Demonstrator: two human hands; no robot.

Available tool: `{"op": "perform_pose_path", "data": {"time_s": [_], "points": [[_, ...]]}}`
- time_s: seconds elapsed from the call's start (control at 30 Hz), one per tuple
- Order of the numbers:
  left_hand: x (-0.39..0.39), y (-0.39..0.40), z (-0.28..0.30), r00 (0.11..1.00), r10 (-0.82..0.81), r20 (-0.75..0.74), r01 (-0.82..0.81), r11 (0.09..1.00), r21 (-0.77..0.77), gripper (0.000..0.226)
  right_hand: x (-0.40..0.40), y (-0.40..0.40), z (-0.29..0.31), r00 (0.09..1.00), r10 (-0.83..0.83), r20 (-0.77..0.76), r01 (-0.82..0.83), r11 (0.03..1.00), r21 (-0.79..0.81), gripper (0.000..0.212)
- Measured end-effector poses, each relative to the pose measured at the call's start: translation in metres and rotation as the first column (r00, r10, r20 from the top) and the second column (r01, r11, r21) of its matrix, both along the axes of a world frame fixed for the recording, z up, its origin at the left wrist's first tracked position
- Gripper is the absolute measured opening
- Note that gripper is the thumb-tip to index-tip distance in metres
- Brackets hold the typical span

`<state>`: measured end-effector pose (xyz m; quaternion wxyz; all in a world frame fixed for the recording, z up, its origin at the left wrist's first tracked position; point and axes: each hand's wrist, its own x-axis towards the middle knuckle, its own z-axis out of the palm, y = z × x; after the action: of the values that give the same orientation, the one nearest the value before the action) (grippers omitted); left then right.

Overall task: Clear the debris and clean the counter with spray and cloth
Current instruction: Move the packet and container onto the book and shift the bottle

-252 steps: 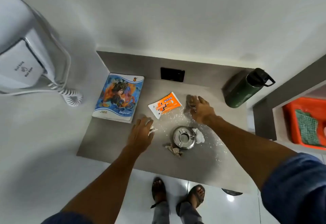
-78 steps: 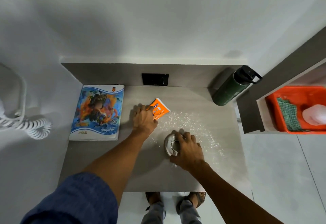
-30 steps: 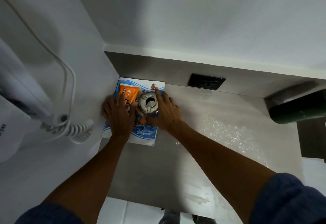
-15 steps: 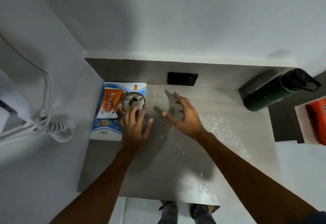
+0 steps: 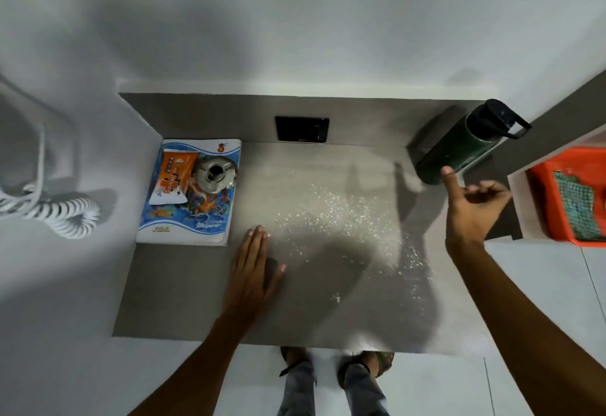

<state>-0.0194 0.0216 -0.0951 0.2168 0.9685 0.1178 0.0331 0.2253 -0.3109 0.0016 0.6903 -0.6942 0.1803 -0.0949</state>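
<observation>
Left hand point(image 5: 252, 271) lies flat, fingers straight, on the bench point(image 5: 170, 297) beside white crumbs point(image 5: 341, 219); right hand point(image 5: 472, 209) hovers empty, loosely curled, near the bottle point(image 5: 459, 150).

A home or hotel-room nook: grey counter point(image 5: 183, 301) between white walls, a coiled cord point(image 5: 62, 215) at left, notebook point(image 5: 190, 192), green flask point(image 5: 459, 146) upper right.

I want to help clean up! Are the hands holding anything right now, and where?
Nothing. The left hand lies flat on the counter; the right hand hangs open near the green bottle.
</observation>
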Motion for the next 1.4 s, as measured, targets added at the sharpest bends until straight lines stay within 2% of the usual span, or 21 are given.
{"op": "perform_pose_path", "data": {"time_s": [0.07, 0.13, 0.4, 0.67, 0.77, 0.9, 1.03, 1.1, 1.27, 1.4], "points": [[-0.003, -0.001, -0.002, 1.0, -0.003, -0.031, 0.003, 1.0, -0.009, 0.086, 0.008, -0.009, 0.003, 1.0, -0.014, -0.003, 0.014, 1.0, 0.026, 0.086], [-0.005, 0.0, -0.004, 0.999, 0.031, -0.036, -0.031, 1.0, -0.005, 0.088, 0.019, -0.012, 0.007, 1.0, 0.022, -0.019, -0.022, 0.999, -0.05, 0.101], [-0.013, 0.002, -0.019, 1.0, -0.004, -0.021, 0.007, 0.986, 0.168, 0.09, 0.063, -0.016, 0.009, 0.986, 0.162, -0.023, -0.164, 0.971, -0.175, 0.092], [-0.016, 0.003, -0.023, 0.999, -0.017, -0.031, 0.023, 0.98, 0.196, 0.09, 0.058, -0.02, 0.016, 0.985, 0.159, -0.058, -0.17, 0.93, -0.326, 0.094], [-0.016, 0.004, -0.027, 0.999, -0.022, -0.026, 0.027, 0.981, 0.192, 0.091, 0.044, -0.008, 0.026, 0.982, 0.189, -0.019, -0.182, 0.907, -0.379, 0.096], [-0.016, 0.005, -0.031, 0.999, -0.027, -0.036, 0.034, 0.979, 0.2, 0.092, 0.024, 0.031, 0.046, 0.952, 0.307, 0.021, -0.273, 0.874, -0.403, 0.09], [-0.016, 0.007, -0.036, 0.999, -0.02, -0.031, 0.026, 0.978, 0.206, 0.093, 0.014, 0.092, 0.064, 0.893, 0.447, 0.052, -0.391, 0.829, -0.4, 0.101], [-0.016, 0.009, -0.037, 0.999, -0.023, -0.031, 0.029, 0.978, 0.208, 0.093, 0.013, 0.126, 0.069, 0.86, 0.505, 0.066, -0.442, 0.804, -0.398, 0.1], [-0.014, 0.008, -0.035, 0.999, -0.022, -0.043, 0.031, 0.976, 0.214, 0.093, 0.015, 0.199, 0.062, 0.778, 0.626, 0.062, -0.549, 0.724, -0.419, 0.095], [-0.016, 0.008, -0.032, 0.999, -0.025, -0.025, 0.029, 0.987, 0.159, 0.092, 0.018, 0.241, 0.05, 0.718, 0.695, 0.037, -0.616, 0.658, -0.433, 0.093]]}}
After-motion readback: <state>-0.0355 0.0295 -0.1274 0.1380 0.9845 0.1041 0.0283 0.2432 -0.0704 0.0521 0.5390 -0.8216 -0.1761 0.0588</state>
